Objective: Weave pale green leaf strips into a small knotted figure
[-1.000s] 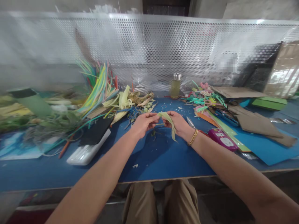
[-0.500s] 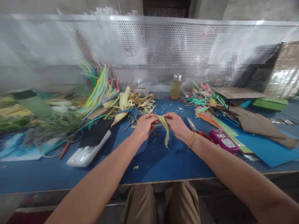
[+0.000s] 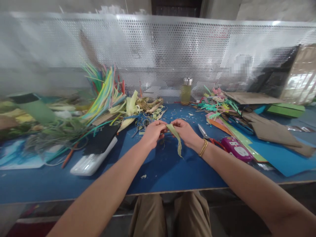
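A pale green strip of corn husk (image 3: 176,138) hangs between my hands over the blue table (image 3: 172,177), its free end curling downward. My left hand (image 3: 154,132) pinches the strip's upper end between thumb and fingers. Close beside it, my right hand (image 3: 184,130) has its curled fingers closed on the husk from the other side; its fingertips are partly hidden. Scissors (image 3: 204,132) with red handles lie just right of my right hand. Behind my left hand sits a heap of dry husks (image 3: 132,105) with blue string (image 3: 142,121).
A yellowish bottle (image 3: 186,92) stands before the perforated metal screen (image 3: 172,49). On the left are pipe cleaners (image 3: 105,95), a black pad (image 3: 102,140) and a white case (image 3: 91,161). At right lie a purple box (image 3: 237,149), blue paper (image 3: 274,154) and cardboard (image 3: 274,131).
The hanging end of the husk has swung slightly to the right. Both hands stay in nearly the same place, with small finger shifts.
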Action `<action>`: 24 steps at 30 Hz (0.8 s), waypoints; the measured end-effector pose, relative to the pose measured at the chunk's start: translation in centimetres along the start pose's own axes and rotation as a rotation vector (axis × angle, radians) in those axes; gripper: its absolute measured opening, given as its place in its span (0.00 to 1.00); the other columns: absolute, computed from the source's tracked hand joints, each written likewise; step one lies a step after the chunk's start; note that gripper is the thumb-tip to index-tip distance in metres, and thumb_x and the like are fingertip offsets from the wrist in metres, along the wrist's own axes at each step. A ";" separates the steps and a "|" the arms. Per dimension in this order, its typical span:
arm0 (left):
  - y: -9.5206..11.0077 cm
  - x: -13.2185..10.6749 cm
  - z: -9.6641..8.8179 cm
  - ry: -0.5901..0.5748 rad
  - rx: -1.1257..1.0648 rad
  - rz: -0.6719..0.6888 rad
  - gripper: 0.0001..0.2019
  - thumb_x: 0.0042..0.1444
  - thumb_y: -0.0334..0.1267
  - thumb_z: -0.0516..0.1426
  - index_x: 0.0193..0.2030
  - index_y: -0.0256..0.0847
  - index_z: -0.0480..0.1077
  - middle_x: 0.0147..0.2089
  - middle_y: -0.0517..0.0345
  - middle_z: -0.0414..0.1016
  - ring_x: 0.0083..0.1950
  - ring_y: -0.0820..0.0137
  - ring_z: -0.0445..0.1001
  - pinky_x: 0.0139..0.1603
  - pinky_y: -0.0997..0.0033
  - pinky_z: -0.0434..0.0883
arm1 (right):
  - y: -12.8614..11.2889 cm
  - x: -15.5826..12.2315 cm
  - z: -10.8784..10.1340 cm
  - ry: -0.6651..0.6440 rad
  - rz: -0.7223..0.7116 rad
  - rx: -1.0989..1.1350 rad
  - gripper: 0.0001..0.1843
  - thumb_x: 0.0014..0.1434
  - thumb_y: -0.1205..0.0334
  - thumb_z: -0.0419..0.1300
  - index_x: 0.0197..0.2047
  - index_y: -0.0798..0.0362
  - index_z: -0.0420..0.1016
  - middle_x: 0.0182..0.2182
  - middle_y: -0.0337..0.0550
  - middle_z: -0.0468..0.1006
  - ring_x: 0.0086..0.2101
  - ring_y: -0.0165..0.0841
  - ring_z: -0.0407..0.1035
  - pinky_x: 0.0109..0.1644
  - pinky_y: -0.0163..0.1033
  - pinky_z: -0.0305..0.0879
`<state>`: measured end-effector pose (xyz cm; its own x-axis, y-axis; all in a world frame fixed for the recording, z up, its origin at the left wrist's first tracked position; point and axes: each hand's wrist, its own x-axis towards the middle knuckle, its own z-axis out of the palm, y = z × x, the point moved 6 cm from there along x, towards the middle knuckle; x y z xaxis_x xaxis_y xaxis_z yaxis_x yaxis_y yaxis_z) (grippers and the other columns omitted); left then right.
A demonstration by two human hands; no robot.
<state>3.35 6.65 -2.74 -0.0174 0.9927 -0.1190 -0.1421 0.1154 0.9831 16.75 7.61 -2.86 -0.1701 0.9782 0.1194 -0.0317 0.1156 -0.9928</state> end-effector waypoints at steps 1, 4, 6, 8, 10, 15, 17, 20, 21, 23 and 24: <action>0.0 0.0 0.0 0.001 0.007 0.000 0.05 0.39 0.31 0.59 0.27 0.40 0.70 0.23 0.63 0.69 0.27 0.74 0.69 0.24 0.78 0.59 | 0.1 0.0 0.0 -0.002 0.002 -0.006 0.12 0.45 0.57 0.66 0.32 0.52 0.71 0.24 0.32 0.71 0.24 0.25 0.63 0.29 0.33 0.62; -0.1 -0.1 0.2 -0.017 0.007 -0.003 0.05 0.40 0.31 0.60 0.28 0.40 0.71 0.24 0.62 0.70 0.28 0.74 0.70 0.23 0.78 0.59 | 0.2 0.2 -0.3 0.019 0.002 -0.023 0.10 0.45 0.60 0.65 0.30 0.53 0.70 0.22 0.32 0.70 0.23 0.24 0.62 0.28 0.33 0.62; -0.2 -0.1 0.4 -0.043 -0.002 0.005 0.06 0.41 0.32 0.62 0.29 0.40 0.72 0.25 0.61 0.72 0.29 0.74 0.71 0.24 0.79 0.60 | 0.2 0.2 -0.4 0.035 0.005 -0.018 0.09 0.44 0.60 0.65 0.28 0.53 0.69 0.21 0.32 0.69 0.22 0.24 0.62 0.28 0.33 0.62; -0.2 -0.1 0.5 -0.062 -0.009 0.025 0.08 0.41 0.34 0.65 0.30 0.40 0.72 0.27 0.60 0.73 0.31 0.74 0.71 0.24 0.79 0.60 | 0.1 0.2 -0.5 0.043 0.018 0.011 0.11 0.43 0.60 0.66 0.27 0.52 0.68 0.21 0.32 0.69 0.22 0.25 0.62 0.28 0.33 0.63; -0.1 0.1 0.3 -0.070 -0.009 0.046 0.08 0.42 0.36 0.66 0.29 0.39 0.72 0.27 0.60 0.73 0.30 0.75 0.71 0.24 0.79 0.61 | 0.1 0.0 -0.4 0.024 0.041 0.037 0.12 0.43 0.58 0.67 0.28 0.52 0.68 0.21 0.32 0.69 0.22 0.25 0.62 0.28 0.34 0.64; 0.1 0.5 -0.4 -0.079 0.076 0.048 0.09 0.43 0.36 0.68 0.29 0.37 0.74 0.25 0.59 0.73 0.25 0.77 0.69 0.25 0.78 0.61 | -1.2 -0.2 -0.2 -0.017 -0.143 -0.092 0.10 0.45 0.61 0.66 0.32 0.52 0.72 0.26 0.35 0.74 0.27 0.26 0.66 0.30 0.33 0.63; 0.2 0.6 -0.6 -0.069 0.061 0.054 0.12 0.41 0.35 0.69 0.33 0.38 0.74 0.27 0.58 0.75 0.29 0.75 0.72 0.26 0.78 0.63 | -1.5 -0.2 -0.3 0.002 -0.199 -0.112 0.09 0.45 0.61 0.66 0.31 0.53 0.74 0.25 0.35 0.74 0.26 0.26 0.65 0.29 0.32 0.62; 0.3 0.6 -0.3 -0.102 -0.060 0.064 0.18 0.38 0.35 0.71 0.37 0.39 0.73 0.33 0.58 0.77 0.34 0.72 0.75 0.30 0.77 0.67 | -1.0 0.1 -0.7 0.052 -0.108 0.025 0.11 0.45 0.59 0.68 0.30 0.53 0.72 0.22 0.33 0.71 0.23 0.24 0.62 0.27 0.32 0.60; 0.2 0.5 -0.1 -0.125 -0.080 0.060 0.18 0.38 0.36 0.71 0.37 0.39 0.74 0.33 0.58 0.77 0.34 0.73 0.75 0.32 0.76 0.67 | -0.8 0.1 -0.8 0.069 -0.067 0.088 0.12 0.44 0.58 0.69 0.30 0.53 0.72 0.22 0.32 0.71 0.22 0.24 0.62 0.27 0.32 0.61; -0.1 0.5 0.3 -0.155 -0.080 0.052 0.17 0.38 0.37 0.71 0.35 0.37 0.74 0.33 0.58 0.77 0.32 0.75 0.73 0.33 0.76 0.67 | -0.4 0.2 -1.0 0.092 -0.015 0.184 0.15 0.41 0.59 0.70 0.30 0.53 0.71 0.24 0.32 0.72 0.22 0.23 0.63 0.28 0.33 0.62; -0.2 0.4 0.4 -0.154 -0.071 0.051 0.16 0.38 0.38 0.71 0.34 0.37 0.75 0.32 0.58 0.76 0.31 0.76 0.73 0.32 0.77 0.67 | -0.3 0.3 -0.9 0.092 -0.006 0.210 0.15 0.41 0.59 0.71 0.31 0.53 0.71 0.24 0.32 0.73 0.22 0.23 0.63 0.29 0.33 0.63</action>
<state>3.74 7.06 -2.96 0.1247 0.9914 -0.0409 -0.2149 0.0672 0.9743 17.64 7.99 -2.58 -0.0791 0.9904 0.1137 -0.2381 0.0920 -0.9669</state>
